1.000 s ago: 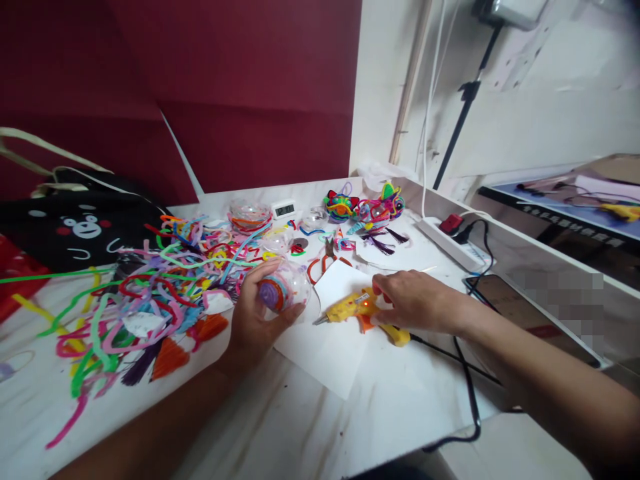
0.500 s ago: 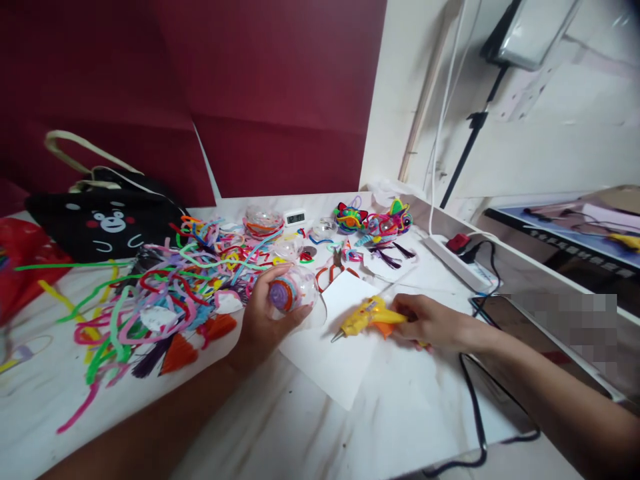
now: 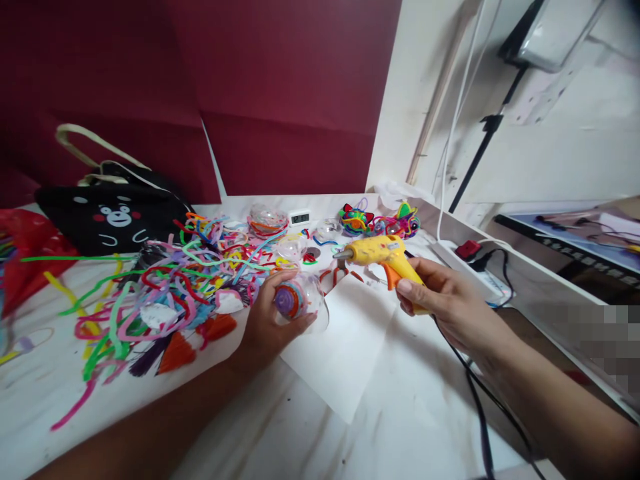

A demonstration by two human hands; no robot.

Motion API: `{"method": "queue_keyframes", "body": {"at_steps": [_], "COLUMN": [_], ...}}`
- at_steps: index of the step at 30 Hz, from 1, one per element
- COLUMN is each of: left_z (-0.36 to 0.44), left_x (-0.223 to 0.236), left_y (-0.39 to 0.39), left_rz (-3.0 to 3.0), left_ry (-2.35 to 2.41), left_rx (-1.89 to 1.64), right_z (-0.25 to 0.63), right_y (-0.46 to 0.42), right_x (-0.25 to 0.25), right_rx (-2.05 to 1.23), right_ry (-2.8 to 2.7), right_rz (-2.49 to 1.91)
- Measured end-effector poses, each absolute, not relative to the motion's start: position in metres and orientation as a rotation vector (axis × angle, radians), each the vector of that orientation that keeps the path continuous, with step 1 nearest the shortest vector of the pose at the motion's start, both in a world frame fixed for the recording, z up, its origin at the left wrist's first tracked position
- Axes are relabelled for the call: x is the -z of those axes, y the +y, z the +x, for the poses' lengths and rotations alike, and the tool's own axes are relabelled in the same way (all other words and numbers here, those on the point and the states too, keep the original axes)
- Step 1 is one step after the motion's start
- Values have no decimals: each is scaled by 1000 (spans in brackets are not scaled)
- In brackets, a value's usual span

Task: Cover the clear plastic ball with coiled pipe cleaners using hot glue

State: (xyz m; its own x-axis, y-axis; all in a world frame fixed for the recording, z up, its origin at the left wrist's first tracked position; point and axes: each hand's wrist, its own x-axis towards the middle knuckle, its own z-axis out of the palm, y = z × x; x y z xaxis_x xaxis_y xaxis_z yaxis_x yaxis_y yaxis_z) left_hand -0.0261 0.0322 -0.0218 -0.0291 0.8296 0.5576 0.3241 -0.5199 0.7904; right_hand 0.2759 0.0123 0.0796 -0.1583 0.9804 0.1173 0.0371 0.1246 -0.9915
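Observation:
My left hand (image 3: 267, 323) is wrapped round a clear plastic ball (image 3: 311, 293) with a purple and orange pipe-cleaner coil on its near side. Raised over the table, my right hand (image 3: 440, 293) grips a yellow glue gun (image 3: 383, 252) by its handle, below the orange trigger. The metal nozzle points left, above and to the right of the ball and apart from it. Beneath both hands lies a white sheet of paper (image 3: 345, 360). Red-handled scissors (image 3: 341, 272) rest just behind the ball, partly hidden.
A heap of coloured pipe cleaners (image 3: 165, 287) spreads over the left side, before a black bag (image 3: 113, 217). Behind stand a small digital clock (image 3: 300, 218) and decorated balls (image 3: 356, 219). A power strip (image 3: 475, 273) lies at right; the gun's black cord (image 3: 475, 377) hangs below.
My right hand has lifted the glue gun off the paper's level and turned it, so its nozzle now points left instead of down. The ball stays in my left hand, nearly still.

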Motion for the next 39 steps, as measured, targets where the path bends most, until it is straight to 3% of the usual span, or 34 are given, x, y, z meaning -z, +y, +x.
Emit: {"method": "queue_keyframes", "body": {"at_steps": [11,24,39], "left_z": [-25,-23,-20], "left_x": [24,25,24], "left_y": [27,21,17], "left_rz": [1857,2104,2215], "left_ry": [1184,1159,1129], "left_rx": [-1516,-1526,-1487], "right_z": [270,267,263], "right_y": [6,-3,-2], "right_x": [-33,-18,-10], "right_rx": [-1100,-1047,-524], "right_ry": [-1515,-1723,-2031], "right_rz": [-1041,-1124,-869]}}
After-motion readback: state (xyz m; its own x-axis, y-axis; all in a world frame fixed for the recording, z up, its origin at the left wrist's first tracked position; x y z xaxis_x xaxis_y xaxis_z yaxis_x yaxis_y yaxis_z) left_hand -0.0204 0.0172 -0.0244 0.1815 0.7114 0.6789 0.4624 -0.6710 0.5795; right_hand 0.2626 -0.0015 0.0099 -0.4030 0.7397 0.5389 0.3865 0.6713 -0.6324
